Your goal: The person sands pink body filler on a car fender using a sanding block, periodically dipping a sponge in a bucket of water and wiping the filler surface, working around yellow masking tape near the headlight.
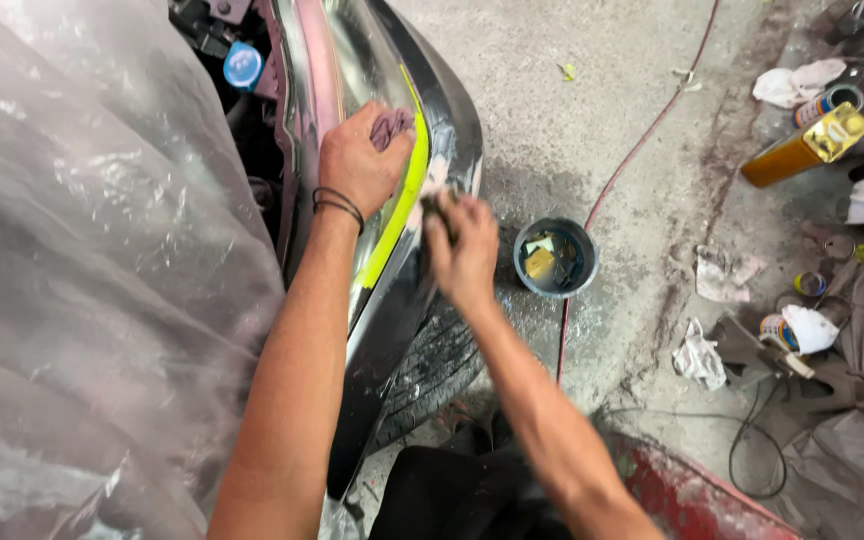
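Left hand (pixel 360 160) pressing rag (pixel 390 126) on headlight (pixel 352 60), fingers curled around it. Right hand (pixel 464 245) gripping dark pad (pixel 436 205) against bumper (pixel 452 130), fingers closed. Bucket (pixel 555 258) sitting near.

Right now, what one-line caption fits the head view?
Left hand presses a purple rag on a car headlight; right hand rubs the bumper beside yellow-green tape.

Two bare forearms with no sleeves in view. A pair of thin dark bands (pixel 338 204) circles the wrist just behind the left hand (pixel 360 158). The right hand (pixel 464 250) and its wrist wear nothing. Below the forearms shows dark clothing (pixel 452 495).
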